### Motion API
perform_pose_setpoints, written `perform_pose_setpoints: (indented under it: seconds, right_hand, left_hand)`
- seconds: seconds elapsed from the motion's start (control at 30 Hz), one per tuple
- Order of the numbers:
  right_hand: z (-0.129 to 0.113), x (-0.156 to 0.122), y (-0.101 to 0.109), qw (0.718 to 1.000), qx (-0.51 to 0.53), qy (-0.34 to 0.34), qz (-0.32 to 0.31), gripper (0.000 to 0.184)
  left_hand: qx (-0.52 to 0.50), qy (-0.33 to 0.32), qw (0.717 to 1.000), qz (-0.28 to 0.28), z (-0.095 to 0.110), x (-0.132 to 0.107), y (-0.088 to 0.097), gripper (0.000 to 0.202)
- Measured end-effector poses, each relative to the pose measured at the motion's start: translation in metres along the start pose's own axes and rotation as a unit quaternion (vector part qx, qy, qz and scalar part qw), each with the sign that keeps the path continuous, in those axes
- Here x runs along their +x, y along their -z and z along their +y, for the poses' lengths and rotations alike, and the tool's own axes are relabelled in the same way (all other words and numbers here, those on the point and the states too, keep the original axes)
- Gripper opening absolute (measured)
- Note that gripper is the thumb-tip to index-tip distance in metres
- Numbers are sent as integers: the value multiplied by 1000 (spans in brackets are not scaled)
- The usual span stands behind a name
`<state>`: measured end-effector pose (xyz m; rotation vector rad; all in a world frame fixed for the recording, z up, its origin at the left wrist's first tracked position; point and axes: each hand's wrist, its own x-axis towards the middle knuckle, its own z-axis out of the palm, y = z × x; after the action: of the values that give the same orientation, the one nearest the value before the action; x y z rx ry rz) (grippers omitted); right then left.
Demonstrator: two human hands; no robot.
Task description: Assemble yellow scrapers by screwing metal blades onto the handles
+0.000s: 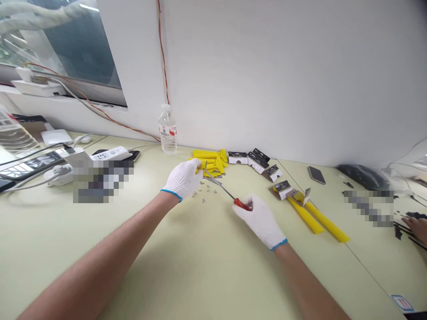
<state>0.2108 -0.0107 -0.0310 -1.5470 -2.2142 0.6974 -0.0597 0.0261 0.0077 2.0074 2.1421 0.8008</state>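
Observation:
In a white knit glove, my left hand (184,179) is closed, its fingertips pinching a small yellow piece (199,169) mostly hidden by the fingers. My right hand (259,218), gloved the same way, grips the red handle of a screwdriver (243,204). The metal shaft slants up and left, its tip close to my left fingertips. Just behind my left hand lie several yellow plastic handles (210,154), with a flat grey metal part (213,180) beside them. Several small silver screws (203,201) are scattered on the table below.
Black-and-white cards (237,157) lie near the wall. Two long yellow-handled tools (313,218) rest at right, a phone (316,175) beyond. A water bottle (168,131) stands at the back; a power strip (115,154) and cables lie left. Another person's hand (416,227) shows far right.

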Motion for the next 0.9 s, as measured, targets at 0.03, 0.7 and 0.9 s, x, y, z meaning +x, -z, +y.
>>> perform_pose_setpoints:
  seconds: [0.03, 0.7, 0.9]
  right_hand:
    - [3, 1, 1, 998, -19, -4, 62, 48]
    - [11, -2, 5, 994, 99, -34, 13, 52]
    - [8, 1, -6, 985, -79, 28, 150, 55]
  left_hand:
    - [0, 2, 1000, 0, 0, 0, 1, 25]
    - [14, 3, 1000, -11, 4, -1, -2, 21]
    - [25, 28, 999, -9, 11, -3, 6, 23]
